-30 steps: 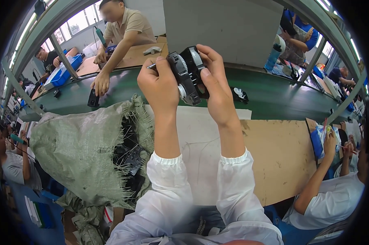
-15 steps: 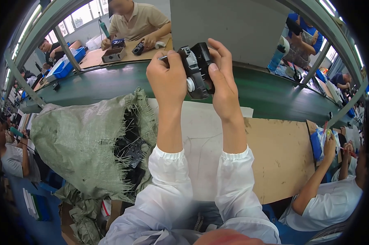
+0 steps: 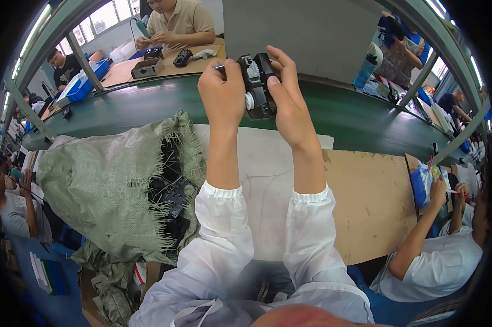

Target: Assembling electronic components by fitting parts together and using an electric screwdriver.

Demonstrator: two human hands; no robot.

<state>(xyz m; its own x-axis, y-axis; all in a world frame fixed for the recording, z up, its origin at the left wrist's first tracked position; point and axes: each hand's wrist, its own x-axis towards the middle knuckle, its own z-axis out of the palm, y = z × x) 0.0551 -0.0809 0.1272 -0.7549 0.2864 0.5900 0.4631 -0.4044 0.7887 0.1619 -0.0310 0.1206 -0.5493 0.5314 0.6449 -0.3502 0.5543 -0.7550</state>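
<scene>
A green belt [image 3: 338, 106] runs across beyond the far edge of the counter [image 3: 371, 212], whose right part is brown and whose middle carries a pale sheet [image 3: 268, 234], perhaps to give a clean surface. At the counter's left end a woven sack [image 3: 101, 185] lies on its side, its frayed mouth facing the forearms, which likely keeps the dark parts [image 3: 172, 196] inside within reach.

The left hand [image 3: 222, 98] is curled closed, thumb pressed along the left side of a black device [image 3: 258, 87]. The right hand [image 3: 292, 109] grips the opposite side, thumb on the near face and fingers behind. The device is raised past the counter's far edge, in front of the belt in this view; the two-sided grip probably steadies it and leaves its middle visible. A white wheel [image 3: 250, 101] shows low on it. A thin metal tip [image 3: 219, 67] pokes out by the left thumb; what it belongs to is hidden.
</scene>
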